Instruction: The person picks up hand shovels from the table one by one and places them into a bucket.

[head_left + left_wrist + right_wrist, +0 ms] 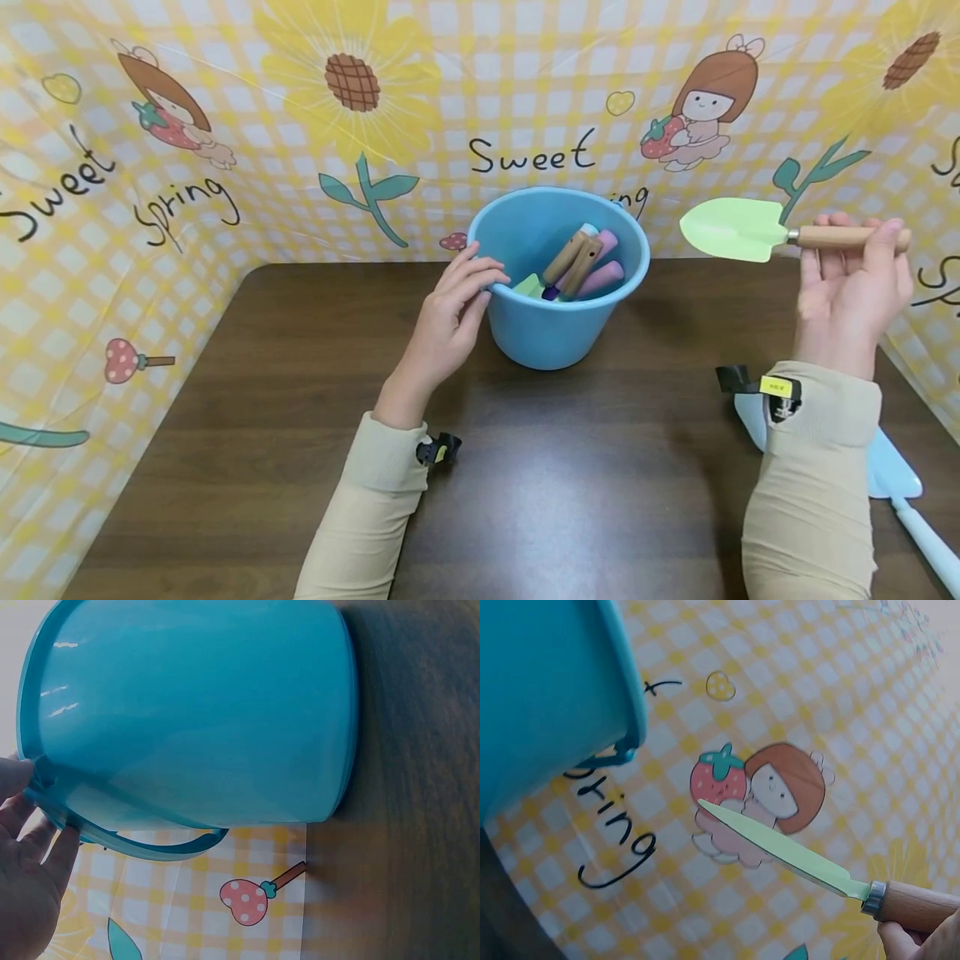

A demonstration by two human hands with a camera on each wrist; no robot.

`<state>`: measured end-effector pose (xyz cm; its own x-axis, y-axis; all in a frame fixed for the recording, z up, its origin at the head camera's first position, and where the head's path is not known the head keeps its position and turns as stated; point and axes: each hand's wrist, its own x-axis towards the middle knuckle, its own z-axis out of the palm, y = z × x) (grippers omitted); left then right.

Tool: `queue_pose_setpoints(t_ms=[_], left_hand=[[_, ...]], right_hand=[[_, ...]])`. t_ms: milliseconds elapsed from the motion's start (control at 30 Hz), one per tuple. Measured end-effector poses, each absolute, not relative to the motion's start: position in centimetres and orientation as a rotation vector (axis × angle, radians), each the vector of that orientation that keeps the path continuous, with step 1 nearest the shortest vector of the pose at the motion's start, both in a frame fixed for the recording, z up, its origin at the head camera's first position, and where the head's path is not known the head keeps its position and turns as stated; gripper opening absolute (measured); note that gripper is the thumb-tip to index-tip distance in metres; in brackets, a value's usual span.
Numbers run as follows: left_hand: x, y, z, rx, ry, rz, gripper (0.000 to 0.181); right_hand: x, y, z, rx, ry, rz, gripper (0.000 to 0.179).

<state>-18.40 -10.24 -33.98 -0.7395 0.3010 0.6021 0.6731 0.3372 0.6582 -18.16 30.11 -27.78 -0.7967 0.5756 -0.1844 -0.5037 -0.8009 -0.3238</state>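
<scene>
My left hand (450, 317) grips the left rim of a blue bucket (546, 337), fingers over the edge and thumb outside. In the left wrist view, the fingers lie where the bucket's handle (172, 851) joins the rim. Wooden handles (566, 258), pink handles (602, 279) and a green blade (529, 287) show inside the bucket. Off to the right, my right hand (851, 287), palm up, holds a small trowel by its wooden handle (836, 237). The pale green trowel blade (733, 229) points left toward the bucket and is raised above the table.
On the dark wooden table (262, 417), a light blue shovel (892, 471) lies at the right, partly hidden under my right forearm. A yellow checked cloth (510, 100) with sunflowers and cartoon figures hangs behind the bucket and along both sides.
</scene>
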Motion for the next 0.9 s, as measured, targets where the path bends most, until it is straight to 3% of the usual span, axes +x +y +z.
queue_pose_setpoints(t_ms=[900], left_hand=[[-18.5,-10.4,-34.2,-0.896,-2.193,-1.356,0.023]], right_hand=[[-22.5,22.6,-21.2,-0.255,-0.704,2.671,0.018]])
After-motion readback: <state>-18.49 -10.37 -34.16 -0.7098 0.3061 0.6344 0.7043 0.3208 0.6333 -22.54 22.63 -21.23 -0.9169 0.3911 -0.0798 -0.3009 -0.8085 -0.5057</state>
